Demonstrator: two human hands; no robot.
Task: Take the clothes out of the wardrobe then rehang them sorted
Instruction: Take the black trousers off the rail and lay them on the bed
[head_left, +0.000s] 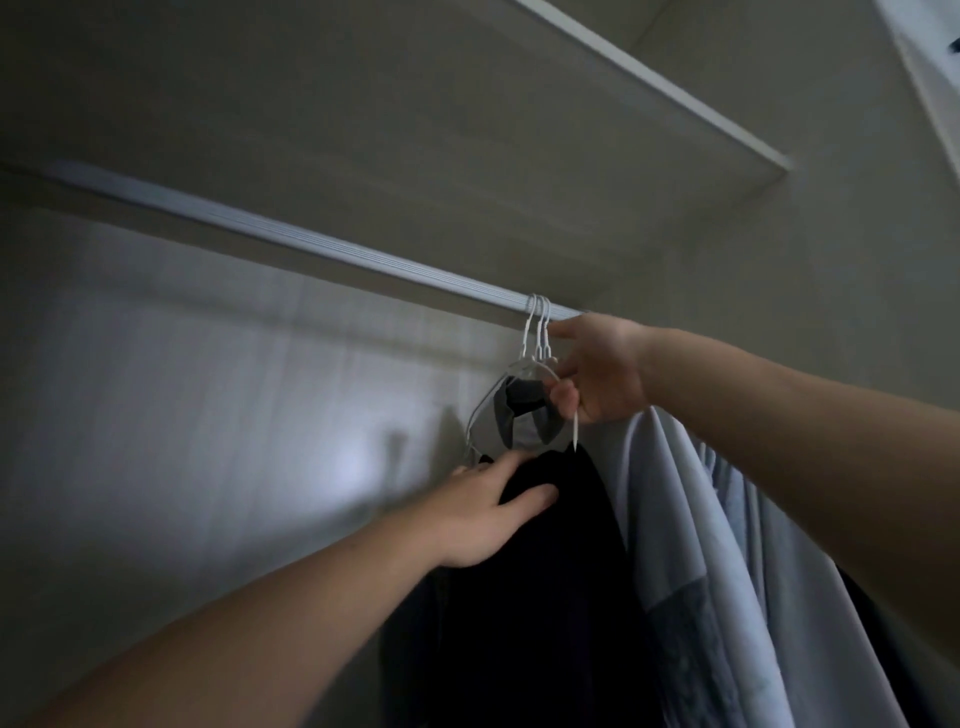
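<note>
A pale rail runs across the wardrobe, under a shelf. At its right end a bunch of white hangers hooks over it. My right hand grips these hangers just below the hooks. A grey garment with a dark collar hangs at the front. Below it is a black garment, and my left hand rests on its shoulder with fingers spread, thumb on the cloth. A white and light blue garment hangs to the right, under my right forearm.
The wardrobe's back wall is bare to the left of the clothes, and the rail there holds nothing. A shelf lies close above the rail. The wardrobe's right side wall stands just behind my right hand.
</note>
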